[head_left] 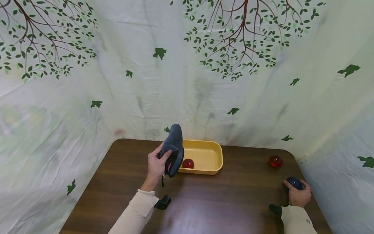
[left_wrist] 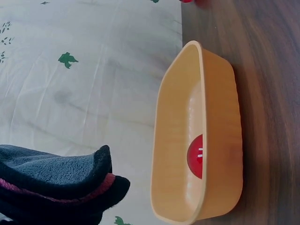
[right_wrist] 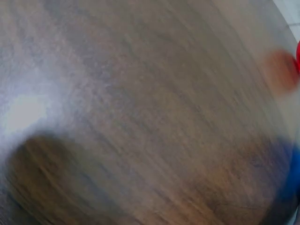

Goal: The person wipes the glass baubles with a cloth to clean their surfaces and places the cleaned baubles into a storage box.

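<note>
With our left hand (head_left: 155,166) we grip a grey-blue fabric article (head_left: 175,140), long axis near upright, by the yellow rectangular tray (head_left: 207,158) holding a shiny red ball (head_left: 188,163); well right, past a translucent red ball (head_left: 276,161), our right hand (head_left: 300,195) grips a glossy dark-blue ball (head_left: 294,183).

Creased off-white cloth (head_left: 181,97) lines the back and both sides here, like soft walls. Two printed trees, one with brown branches (head_left: 243,19) at the centre-right, the other on the left (head_left: 27,19), spread small green leaves, and single dark green leaves (head_left: 159,53) dot the rest. Before me a dark wood-grain table (head_left: 233,201) shows rounded far corners, pale light glaring off its near surface.
</note>
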`<state>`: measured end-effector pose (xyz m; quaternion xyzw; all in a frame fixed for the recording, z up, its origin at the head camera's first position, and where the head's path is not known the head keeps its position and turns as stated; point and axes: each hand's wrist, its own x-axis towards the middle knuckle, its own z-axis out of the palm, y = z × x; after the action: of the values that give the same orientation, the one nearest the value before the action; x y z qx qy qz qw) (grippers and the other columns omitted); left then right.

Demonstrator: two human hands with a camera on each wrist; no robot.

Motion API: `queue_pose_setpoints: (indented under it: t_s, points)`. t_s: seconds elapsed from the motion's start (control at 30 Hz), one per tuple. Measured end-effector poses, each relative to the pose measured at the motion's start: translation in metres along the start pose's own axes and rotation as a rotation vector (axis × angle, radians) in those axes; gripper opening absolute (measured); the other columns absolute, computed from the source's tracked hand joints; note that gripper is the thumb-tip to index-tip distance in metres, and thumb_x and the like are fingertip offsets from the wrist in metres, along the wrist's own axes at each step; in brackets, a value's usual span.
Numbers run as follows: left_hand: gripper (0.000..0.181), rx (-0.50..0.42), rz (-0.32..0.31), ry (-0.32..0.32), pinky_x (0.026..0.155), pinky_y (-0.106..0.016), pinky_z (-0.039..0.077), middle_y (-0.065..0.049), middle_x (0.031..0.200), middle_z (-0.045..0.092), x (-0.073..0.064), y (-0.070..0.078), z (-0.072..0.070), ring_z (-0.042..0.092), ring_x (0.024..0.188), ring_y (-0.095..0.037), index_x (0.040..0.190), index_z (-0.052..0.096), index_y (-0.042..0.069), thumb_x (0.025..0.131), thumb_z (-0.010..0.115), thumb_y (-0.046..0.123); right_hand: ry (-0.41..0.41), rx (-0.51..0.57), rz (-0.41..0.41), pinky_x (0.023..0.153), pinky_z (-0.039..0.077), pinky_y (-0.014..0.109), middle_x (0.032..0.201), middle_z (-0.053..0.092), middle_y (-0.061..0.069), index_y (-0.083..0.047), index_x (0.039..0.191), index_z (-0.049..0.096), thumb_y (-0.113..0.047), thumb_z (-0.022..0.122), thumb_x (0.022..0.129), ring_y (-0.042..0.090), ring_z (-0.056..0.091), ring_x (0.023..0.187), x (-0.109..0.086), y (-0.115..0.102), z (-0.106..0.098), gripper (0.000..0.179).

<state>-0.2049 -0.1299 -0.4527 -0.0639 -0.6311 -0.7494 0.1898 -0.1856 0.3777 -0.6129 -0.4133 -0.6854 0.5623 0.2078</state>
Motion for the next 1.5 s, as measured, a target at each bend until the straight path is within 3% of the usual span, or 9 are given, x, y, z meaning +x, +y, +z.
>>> queue_pose_setpoints:
  t_s: [0.27, 0.47, 0.7, 0.97, 1.2, 1.43, 1.5]
  points:
    - [0.043, 0.008, -0.002, -0.029, 0.084, -0.025, 0.054, -0.019, 0.119, 0.064, 0.0, 0.001, -0.001, 0.066, 0.098, -0.009, 0.13, 0.055, -0.007, 0.088, 0.063, -0.007, 0.017, 0.054, 0.009, 0.115, 0.025, 0.035, 0.151, 0.036, 0.012, -0.019, 0.134, 0.053, -0.017, 0.085, 0.072, 0.023, 0.031, 0.139, 0.001, 0.004, -0.002, 0.07]
    - [0.043, 0.016, -0.001, -0.031, 0.084, -0.025, 0.054, -0.021, 0.119, 0.063, 0.001, 0.001, 0.0, 0.066, 0.098, -0.009, 0.13, 0.055, -0.007, 0.088, 0.063, -0.007, 0.014, 0.067, 0.039, 0.115, 0.026, 0.033, 0.152, 0.037, 0.01, -0.022, 0.135, 0.054, -0.02, 0.086, 0.072, 0.022, 0.031, 0.14, -0.002, 0.002, -0.005, 0.07]
    - [0.043, 0.012, -0.007, -0.031, 0.084, -0.025, 0.054, -0.015, 0.117, 0.066, 0.0, 0.002, 0.0, 0.066, 0.097, -0.008, 0.13, 0.055, -0.007, 0.088, 0.063, -0.007, 0.001, 0.094, 0.084, 0.113, 0.029, 0.033, 0.152, 0.037, 0.007, -0.023, 0.136, 0.053, -0.016, 0.086, 0.07, 0.019, 0.031, 0.139, -0.004, 0.0, -0.008, 0.074]
    - [0.043, 0.009, -0.006, -0.035, 0.084, -0.025, 0.054, -0.024, 0.121, 0.062, 0.001, 0.001, 0.001, 0.066, 0.098, -0.009, 0.131, 0.055, -0.007, 0.088, 0.063, -0.007, -0.011, 0.194, 0.11, 0.11, 0.034, 0.03, 0.147, 0.04, 0.008, -0.036, 0.113, 0.053, -0.017, 0.09, 0.066, 0.016, 0.038, 0.134, -0.008, 0.004, -0.006, 0.062]
    - [0.043, 0.006, -0.008, -0.017, 0.084, -0.025, 0.054, -0.007, 0.113, 0.068, 0.001, -0.001, 0.002, 0.066, 0.097, -0.008, 0.129, 0.056, -0.008, 0.087, 0.064, -0.008, -0.1, 0.264, 0.086, 0.107, 0.035, 0.025, 0.151, 0.036, 0.013, -0.02, 0.134, 0.053, -0.018, 0.089, 0.068, 0.016, 0.038, 0.136, -0.018, 0.003, -0.001, 0.076]
    - [0.043, 0.018, -0.019, -0.016, 0.083, -0.025, 0.054, -0.019, 0.117, 0.065, 0.0, -0.001, 0.002, 0.066, 0.096, -0.008, 0.13, 0.055, -0.008, 0.087, 0.064, -0.008, -0.229, 0.284, 0.082, 0.08, 0.047, 0.007, 0.148, 0.04, 0.018, -0.015, 0.133, 0.054, -0.016, 0.088, 0.069, 0.017, 0.046, 0.13, -0.035, -0.003, 0.007, 0.073]
    - [0.043, 0.013, -0.02, -0.022, 0.083, -0.025, 0.054, -0.019, 0.118, 0.065, 0.0, -0.001, 0.002, 0.066, 0.096, -0.008, 0.13, 0.055, -0.008, 0.087, 0.064, -0.008, -0.259, 0.279, 0.073, 0.076, 0.047, 0.006, 0.143, 0.048, 0.012, -0.014, 0.131, 0.055, -0.017, 0.088, 0.069, 0.014, 0.051, 0.123, -0.042, -0.006, 0.01, 0.07]
